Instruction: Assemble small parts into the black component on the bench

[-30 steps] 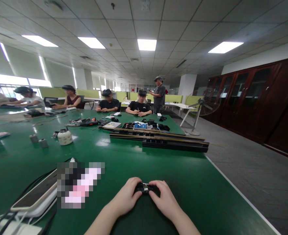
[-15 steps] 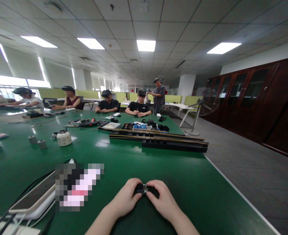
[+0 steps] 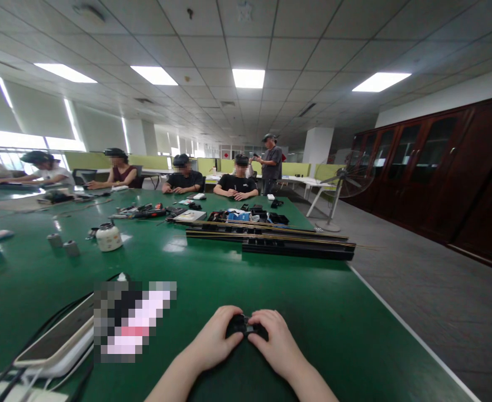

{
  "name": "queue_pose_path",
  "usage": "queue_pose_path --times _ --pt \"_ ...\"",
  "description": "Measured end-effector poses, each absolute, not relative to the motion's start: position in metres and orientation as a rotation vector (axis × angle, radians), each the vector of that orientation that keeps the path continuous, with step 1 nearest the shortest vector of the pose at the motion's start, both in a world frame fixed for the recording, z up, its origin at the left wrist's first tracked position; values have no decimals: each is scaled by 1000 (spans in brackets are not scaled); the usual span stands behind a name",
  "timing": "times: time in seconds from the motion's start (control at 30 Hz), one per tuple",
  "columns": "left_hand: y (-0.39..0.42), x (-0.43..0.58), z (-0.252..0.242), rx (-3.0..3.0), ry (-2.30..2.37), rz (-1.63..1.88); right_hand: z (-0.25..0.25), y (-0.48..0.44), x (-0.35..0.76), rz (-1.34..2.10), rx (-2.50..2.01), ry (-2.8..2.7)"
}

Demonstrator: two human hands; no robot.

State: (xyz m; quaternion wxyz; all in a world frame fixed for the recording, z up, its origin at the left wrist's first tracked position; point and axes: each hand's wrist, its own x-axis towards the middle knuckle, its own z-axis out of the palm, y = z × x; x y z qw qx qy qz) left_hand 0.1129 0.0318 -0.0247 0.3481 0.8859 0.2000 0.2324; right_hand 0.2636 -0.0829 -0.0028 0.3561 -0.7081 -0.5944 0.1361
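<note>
A small black object (image 3: 246,325) with a greyish middle lies between my two hands, just above or on the green table (image 3: 313,312); its kind is too small to make out. My left hand (image 3: 218,335) grips its left end, thumb below and fingers over the top. On the other end, my right hand (image 3: 274,338) is closed in the same way, with thumb and fingertips near the middle of the object. Both palms hide part of it.
To the left are a phone on a white stand (image 3: 57,340) with cables, a white jar (image 3: 109,237) and two grey cylinders (image 3: 71,248). Long black rails (image 3: 298,247) with thin rods lie ahead. Tools (image 3: 145,211) and several people (image 3: 236,184) are farther back.
My right hand's fingertips have shifted slightly left along the black object, and its middle looks darker than before. My left hand has stayed nearly still.
</note>
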Motion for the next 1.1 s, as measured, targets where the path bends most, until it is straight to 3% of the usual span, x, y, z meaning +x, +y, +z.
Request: queue_pose_path --times 1.1 --pt "27 113 -14 2275 574 530 -11 -76 283 661 -1430 -996"
